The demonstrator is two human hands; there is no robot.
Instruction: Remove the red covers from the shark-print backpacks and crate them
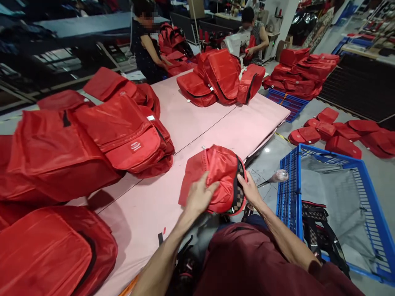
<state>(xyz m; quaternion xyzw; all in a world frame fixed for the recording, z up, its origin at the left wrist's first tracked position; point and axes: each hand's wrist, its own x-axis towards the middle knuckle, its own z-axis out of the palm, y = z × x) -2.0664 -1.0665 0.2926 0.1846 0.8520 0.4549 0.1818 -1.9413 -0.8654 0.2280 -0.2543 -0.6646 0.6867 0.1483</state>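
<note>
At the near edge of the table lies a red backpack piece [220, 166], its fabric wrinkled. A dark zipper edge and a brown-and-black checkered strip [239, 195] run along its right side. My left hand [199, 195] rests on top of the red fabric with thumb and finger spread apart. My right hand [250, 190] is closed on the right edge, thumb on the zipper side; its other fingers are mostly hidden behind the piece.
Red backpacks [132, 135] are heaped on the left of the pink-covered table [197, 127]; more red bags [219, 78] sit at its far end. A blue crate [290, 193] with checkered straps stands at right, near red pieces [342, 133] on the floor. Two people work beyond.
</note>
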